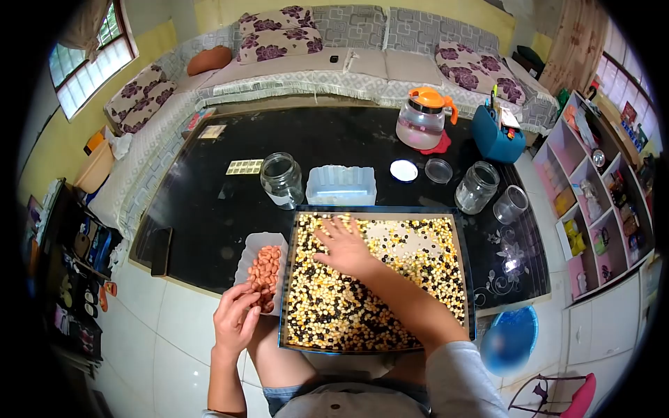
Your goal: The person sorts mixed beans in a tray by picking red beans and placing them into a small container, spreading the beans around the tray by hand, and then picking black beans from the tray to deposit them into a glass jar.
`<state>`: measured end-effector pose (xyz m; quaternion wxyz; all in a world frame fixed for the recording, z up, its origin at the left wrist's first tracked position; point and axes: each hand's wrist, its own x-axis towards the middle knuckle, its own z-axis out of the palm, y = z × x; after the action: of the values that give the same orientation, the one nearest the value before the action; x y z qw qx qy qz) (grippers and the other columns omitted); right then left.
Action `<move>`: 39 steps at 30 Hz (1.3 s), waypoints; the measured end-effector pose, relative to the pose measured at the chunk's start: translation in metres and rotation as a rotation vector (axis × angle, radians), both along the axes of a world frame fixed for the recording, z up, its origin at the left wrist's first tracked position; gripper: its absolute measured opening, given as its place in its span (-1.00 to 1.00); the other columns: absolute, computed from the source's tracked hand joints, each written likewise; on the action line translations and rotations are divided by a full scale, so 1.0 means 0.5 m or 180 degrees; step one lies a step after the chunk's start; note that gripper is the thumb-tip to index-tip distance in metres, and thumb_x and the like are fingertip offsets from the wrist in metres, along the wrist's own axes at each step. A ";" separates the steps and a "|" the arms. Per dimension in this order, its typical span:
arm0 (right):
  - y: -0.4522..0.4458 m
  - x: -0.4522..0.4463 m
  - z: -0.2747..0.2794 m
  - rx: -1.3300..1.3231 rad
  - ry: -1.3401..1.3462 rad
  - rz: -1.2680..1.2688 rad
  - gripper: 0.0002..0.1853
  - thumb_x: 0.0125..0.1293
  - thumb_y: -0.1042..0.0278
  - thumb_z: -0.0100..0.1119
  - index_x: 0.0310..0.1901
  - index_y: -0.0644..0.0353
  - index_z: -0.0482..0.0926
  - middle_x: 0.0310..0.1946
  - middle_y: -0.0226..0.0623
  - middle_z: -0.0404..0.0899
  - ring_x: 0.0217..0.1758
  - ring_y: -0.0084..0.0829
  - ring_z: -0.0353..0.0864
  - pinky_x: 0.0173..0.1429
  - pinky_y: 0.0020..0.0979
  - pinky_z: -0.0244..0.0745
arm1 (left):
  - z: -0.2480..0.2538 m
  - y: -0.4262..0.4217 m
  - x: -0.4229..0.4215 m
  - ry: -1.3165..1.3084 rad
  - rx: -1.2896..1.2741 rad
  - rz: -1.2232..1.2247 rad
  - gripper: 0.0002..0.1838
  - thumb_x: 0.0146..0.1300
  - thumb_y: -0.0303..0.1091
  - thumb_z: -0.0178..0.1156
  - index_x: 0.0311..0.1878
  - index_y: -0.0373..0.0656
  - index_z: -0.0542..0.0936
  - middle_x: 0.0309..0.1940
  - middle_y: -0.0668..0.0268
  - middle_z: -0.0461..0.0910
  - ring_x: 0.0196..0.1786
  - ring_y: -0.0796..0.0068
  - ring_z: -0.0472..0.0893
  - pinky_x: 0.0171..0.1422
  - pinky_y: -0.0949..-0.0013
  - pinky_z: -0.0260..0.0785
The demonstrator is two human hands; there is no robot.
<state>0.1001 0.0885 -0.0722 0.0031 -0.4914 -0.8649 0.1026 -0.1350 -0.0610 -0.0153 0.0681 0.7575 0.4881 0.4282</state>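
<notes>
A shallow box [469,279] holds a mixed layer of yellow, cream and black kernels or beans [334,306]. Inside it, my right hand [345,249] lies palm down on the kernels near the far left, its fingers spread. Pale box bottom shows to the right of those fingers. Left of the box stands a translucent plastic tray [248,256] full of pinkish peanuts [265,270]. My left hand [235,317] is curled at the tray's near left corner, fingertips over the rim beside the peanuts and thumb lower down. A few dark pieces lie near those fingertips.
Beyond the box on the black table [334,136] are a glass jar [281,181], an empty plastic tray [341,187], another jar [477,188], a glass cup [510,204], lids [404,171] and an orange-lidded pitcher [421,125]. A blue basin [512,341] sits on the floor at right.
</notes>
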 end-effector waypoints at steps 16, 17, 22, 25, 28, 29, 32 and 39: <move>-0.148 0.324 -0.050 0.0253 0.0128 -0.2348 -0.22 0.32 -0.23 -0.24 0.39 0.15 -0.06 0.42 -0.01 -0.16 0.50 -0.17 -0.28 0.49 -0.20 -0.36 | 0.008 0.020 0.053 -0.0128 -0.0109 -0.0421 -0.81 0.02 -0.51 0.25 -0.24 -0.25 0.61 -0.15 0.14 0.55 -0.16 0.24 0.59 -0.09 0.33 0.46; -0.147 0.303 -0.046 0.0278 0.0156 -0.2388 -0.23 0.31 -0.21 -0.20 0.37 0.18 0.00 0.40 0.01 -0.10 0.49 -0.13 -0.22 0.49 -0.20 -0.33 | 0.008 0.020 0.061 -0.0134 -0.0106 -0.0464 -0.81 0.02 -0.51 0.25 -0.24 -0.25 0.61 -0.15 0.14 0.55 -0.16 0.24 0.59 -0.09 0.33 0.46; -0.150 0.226 -0.006 -0.0458 0.0680 -0.1439 -0.24 0.34 -0.24 -0.36 0.39 0.17 -0.08 0.43 -0.07 -0.21 0.51 -0.20 -0.31 0.50 -0.22 -0.44 | 0.013 0.024 0.105 0.0258 -0.0577 -0.1129 -0.80 0.06 -0.46 0.22 -0.20 -0.22 0.60 -0.12 0.17 0.55 -0.08 0.24 0.56 0.00 0.33 0.40; -0.172 0.217 -0.014 -0.0578 0.1244 -0.0810 -0.27 0.33 -0.20 -0.22 0.35 0.20 0.08 0.40 -0.03 -0.07 0.49 -0.12 -0.18 0.47 -0.14 -0.27 | -0.005 0.032 0.140 0.0792 -0.0555 -0.1688 -0.80 0.12 -0.32 0.21 -0.17 -0.11 0.61 -0.10 0.25 0.55 -0.11 0.27 0.57 -0.01 0.30 0.42; -0.207 0.210 0.005 -0.0454 0.1141 -0.0100 -0.38 0.31 -0.08 -0.07 0.30 0.10 0.22 0.37 -0.08 0.04 0.47 -0.11 -0.09 0.46 -0.09 -0.27 | -0.030 0.030 0.176 0.1190 -0.0638 -0.2290 -0.76 0.17 -0.27 0.16 -0.10 -0.08 0.58 -0.07 0.29 0.54 -0.10 0.28 0.56 0.00 0.29 0.42; -0.212 0.209 0.015 -0.0455 0.1156 -0.0055 -0.38 0.31 -0.08 -0.07 0.30 0.10 0.22 0.37 -0.08 0.04 0.47 -0.11 -0.09 0.46 -0.09 -0.27 | -0.044 0.031 0.189 0.1293 -0.0632 -0.2478 -0.75 0.19 -0.26 0.14 -0.08 -0.07 0.56 -0.06 0.29 0.53 -0.09 0.28 0.56 0.00 0.29 0.42; -0.219 0.226 0.038 -0.0397 0.1531 -0.0052 -0.49 0.30 0.07 -0.01 0.23 0.08 0.32 0.26 -0.16 0.28 0.41 -0.17 0.08 0.46 -0.02 -0.30 | -0.066 0.044 0.242 0.1339 -0.0587 -0.3010 -0.72 0.23 -0.26 0.10 -0.01 -0.09 0.52 0.03 0.23 0.46 0.03 0.24 0.49 0.10 0.23 0.37; -0.221 0.336 0.088 0.0324 0.3278 -0.1216 -0.68 0.32 0.28 0.01 0.03 0.24 0.50 -0.06 -0.21 0.56 0.01 -0.40 0.51 0.12 -0.42 0.35 | -0.117 0.076 0.372 0.2547 -0.0216 -0.3697 -0.48 0.33 -0.02 -0.10 0.30 0.00 0.27 0.38 0.29 0.10 0.44 0.32 0.04 0.47 0.01 -0.19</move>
<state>0.2682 -0.0221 -0.0284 0.4681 -0.5252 -0.6509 0.2854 0.0510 -0.0228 -0.0736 0.1245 0.9922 0.0056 -0.0043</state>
